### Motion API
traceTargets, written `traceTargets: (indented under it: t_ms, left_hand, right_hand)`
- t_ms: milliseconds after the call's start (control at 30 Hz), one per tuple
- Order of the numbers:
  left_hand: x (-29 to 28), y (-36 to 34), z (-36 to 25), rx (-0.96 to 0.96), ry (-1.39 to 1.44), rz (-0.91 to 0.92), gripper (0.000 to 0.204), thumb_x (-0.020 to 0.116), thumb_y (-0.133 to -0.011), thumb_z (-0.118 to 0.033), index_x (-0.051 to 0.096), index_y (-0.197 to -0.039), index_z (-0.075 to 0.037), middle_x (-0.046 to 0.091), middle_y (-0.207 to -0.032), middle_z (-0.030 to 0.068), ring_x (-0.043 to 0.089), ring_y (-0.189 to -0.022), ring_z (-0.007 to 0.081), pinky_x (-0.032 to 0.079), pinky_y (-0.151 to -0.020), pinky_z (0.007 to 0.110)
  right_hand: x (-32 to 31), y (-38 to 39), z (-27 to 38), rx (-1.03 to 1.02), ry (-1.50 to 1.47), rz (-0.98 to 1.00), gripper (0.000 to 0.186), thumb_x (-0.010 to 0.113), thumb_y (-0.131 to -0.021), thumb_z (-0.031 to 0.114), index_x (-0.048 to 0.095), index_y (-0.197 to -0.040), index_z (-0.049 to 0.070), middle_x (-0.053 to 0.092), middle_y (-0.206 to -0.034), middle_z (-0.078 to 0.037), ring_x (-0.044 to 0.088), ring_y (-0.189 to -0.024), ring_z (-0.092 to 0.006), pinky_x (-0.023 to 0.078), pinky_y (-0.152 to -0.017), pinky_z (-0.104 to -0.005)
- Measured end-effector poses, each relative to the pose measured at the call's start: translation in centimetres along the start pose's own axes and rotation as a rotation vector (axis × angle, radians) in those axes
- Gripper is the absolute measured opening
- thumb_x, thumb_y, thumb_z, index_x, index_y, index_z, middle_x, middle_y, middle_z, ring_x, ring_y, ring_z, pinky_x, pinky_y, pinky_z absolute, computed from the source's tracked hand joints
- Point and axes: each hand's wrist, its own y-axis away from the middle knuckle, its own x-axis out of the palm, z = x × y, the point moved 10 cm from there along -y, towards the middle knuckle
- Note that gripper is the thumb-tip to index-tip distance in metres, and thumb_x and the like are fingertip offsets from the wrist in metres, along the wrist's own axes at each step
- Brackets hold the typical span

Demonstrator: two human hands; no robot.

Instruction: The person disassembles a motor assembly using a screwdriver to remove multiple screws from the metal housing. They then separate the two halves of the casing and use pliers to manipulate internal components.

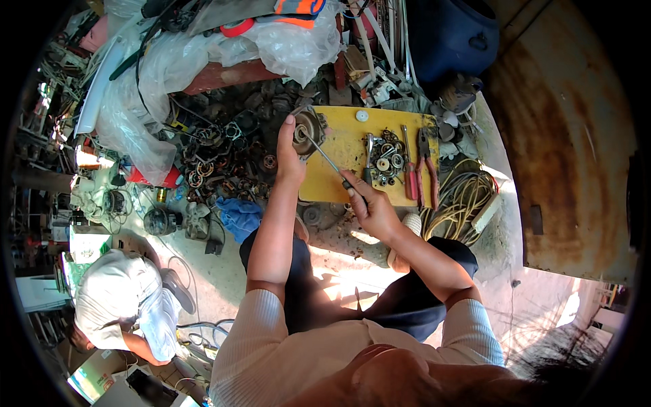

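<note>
My left hand (290,156) is closed on a round, grimy metal housing (316,122), holding it at the left edge of a yellow board (325,184). In my right hand (374,214) is a dark-handled screwdriver (328,160). Its shaft slants up and left, and the tip meets the housing near the centre; whether it sits in a slot is too small to tell. On the board lie a ratchet wrench (369,154), several small rings and bearings (385,163), a red-handled screwdriver (411,178), pliers (425,163) and a white disc (362,116).
Coiled yellowish cable (468,197) lies right of the board. Greasy metal parts (224,142) heap up on the left, beside a blue cloth (239,217). Behind stand a blue barrel (451,41) and plastic sheeting (183,68). Another person (122,298) bends over at lower left.
</note>
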Motion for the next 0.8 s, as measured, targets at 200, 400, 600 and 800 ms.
traceTargets:
  t_ms: [200, 400, 600, 800]
  left_hand:
    - [2.2, 0.7, -0.6, -0.074, 0.252, 0.256, 0.073, 0.041, -0.094, -0.059, 0.053, -0.132, 0.003, 0.063, -0.12, 0.0243, 0.063, -0.111, 0.0347, 0.051, -0.097, 0.051]
    - [3.5, 0.7, -0.8, -0.109, 0.34, 0.375, 0.088, 0.049, -0.088, -0.064, 0.036, -0.147, 0.0, 0.06, -0.126, 0.0226, 0.059, -0.116, 0.0378, 0.043, -0.104, 0.056]
    - [3.6, 0.9, -0.7, -0.13, 0.315, 0.364, 0.091, 0.056, -0.083, -0.064, 0.035, -0.149, -0.005, 0.059, -0.128, 0.0225, 0.05, -0.125, 0.0494, 0.032, -0.11, 0.064]
    - [3.5, 0.9, -0.9, -0.127, 0.311, 0.383, 0.088, 0.058, -0.083, -0.061, 0.037, -0.147, -0.004, 0.058, -0.129, 0.0222, 0.05, -0.128, 0.045, 0.034, -0.109, 0.064]
  right_hand:
    - [1.8, 1.5, -0.7, 0.484, -0.808, 0.327, 0.055, 0.052, -0.103, 0.02, 0.034, -0.154, 0.019, 0.054, -0.084, 0.0, 0.057, -0.075, -0.0092, 0.048, -0.063, -0.0224]
    - [1.8, 2.0, -0.3, 0.531, -1.156, 0.356, 0.059, 0.053, -0.1, 0.016, 0.032, -0.155, 0.016, 0.054, -0.098, -0.003, 0.059, -0.087, -0.0112, 0.054, -0.068, -0.0244]
    - [1.3, 2.1, 0.3, 0.536, -1.175, 0.391, 0.059, 0.053, -0.1, 0.017, 0.032, -0.155, 0.016, 0.052, -0.1, -0.002, 0.061, -0.084, -0.0125, 0.055, -0.065, -0.0233]
    - [1.1, 1.9, 0.5, 0.493, -1.177, 0.386, 0.057, 0.053, -0.1, 0.017, 0.033, -0.154, 0.015, 0.049, -0.097, -0.002, 0.053, -0.072, -0.0088, 0.042, -0.052, -0.0185]
